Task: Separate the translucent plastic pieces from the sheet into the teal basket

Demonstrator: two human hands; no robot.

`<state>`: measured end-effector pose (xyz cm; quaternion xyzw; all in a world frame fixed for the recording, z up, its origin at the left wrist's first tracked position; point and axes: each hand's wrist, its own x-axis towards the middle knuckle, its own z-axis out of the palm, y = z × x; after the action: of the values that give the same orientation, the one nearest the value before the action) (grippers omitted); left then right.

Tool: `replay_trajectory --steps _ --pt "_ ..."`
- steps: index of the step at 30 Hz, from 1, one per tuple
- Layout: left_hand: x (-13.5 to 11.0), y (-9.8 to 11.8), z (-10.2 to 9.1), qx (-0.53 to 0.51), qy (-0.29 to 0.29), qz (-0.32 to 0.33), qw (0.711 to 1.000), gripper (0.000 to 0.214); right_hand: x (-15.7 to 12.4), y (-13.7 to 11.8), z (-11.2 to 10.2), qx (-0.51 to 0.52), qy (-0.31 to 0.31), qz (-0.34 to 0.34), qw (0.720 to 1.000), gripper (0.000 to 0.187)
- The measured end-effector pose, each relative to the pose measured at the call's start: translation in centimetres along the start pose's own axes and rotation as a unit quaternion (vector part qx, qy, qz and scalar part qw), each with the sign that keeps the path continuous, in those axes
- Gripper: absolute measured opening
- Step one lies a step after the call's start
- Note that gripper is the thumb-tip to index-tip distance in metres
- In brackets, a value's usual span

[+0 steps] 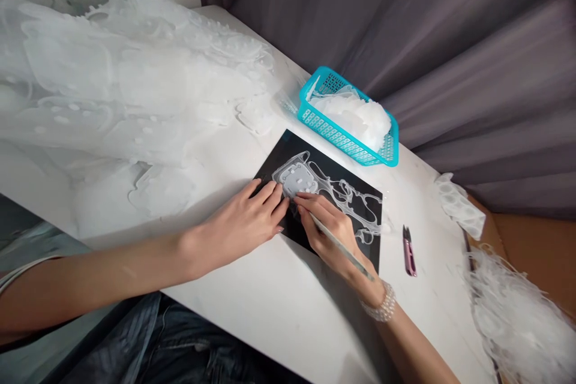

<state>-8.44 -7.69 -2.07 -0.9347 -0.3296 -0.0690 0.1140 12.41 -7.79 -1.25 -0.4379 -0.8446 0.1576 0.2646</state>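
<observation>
A black mat (297,233) lies at an angle on the table, carrying a translucent white cut-out piece (297,179) with small raised dots. From that piece, thin clear looping strips (344,192) trail to the right across the mat. My left hand (252,216) rests palm down, fingers stretched out, with its tips at the lower left edge of the cut-out. In my right hand (330,231) is a slim, pale, pen-like tool (344,251), pinched like a pencil. Its tip is hidden by my fingers at the cut-out's lower edge.
Behind the mat stands a turquoise basket (348,149) filled with white translucent material. A large heap of translucent pieces (135,84) covers the table's left side. Pink-handled thread snips (409,255) lie to the right. Stringy white scraps (522,312) fill a cardboard box (533,246) beyond the right edge.
</observation>
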Motion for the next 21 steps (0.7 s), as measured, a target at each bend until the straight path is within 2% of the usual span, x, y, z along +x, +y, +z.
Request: replay_trajectory --steps 4,9,15,21 --pt "0.32 -0.25 -0.13 -0.033 -0.010 -0.013 0.999 0.037 -0.33 0.14 -0.33 0.009 -0.011 -0.002 1.000 0.027" --pt "0.52 -0.06 0.27 -0.027 -0.011 -0.025 0.999 0.040 -0.14 -0.01 -0.72 0.018 -0.022 0.003 1.000 0.026" --pt "0.27 -0.23 0.44 -0.004 -0.011 -0.003 1.000 0.040 0.22 -0.03 -0.98 0.023 -0.010 0.016 1.000 0.024" --pt "0.20 -0.66 -0.35 0.026 -0.008 0.022 0.999 0.037 0.45 0.30 -0.17 -0.002 -0.023 -0.030 0.999 0.030"
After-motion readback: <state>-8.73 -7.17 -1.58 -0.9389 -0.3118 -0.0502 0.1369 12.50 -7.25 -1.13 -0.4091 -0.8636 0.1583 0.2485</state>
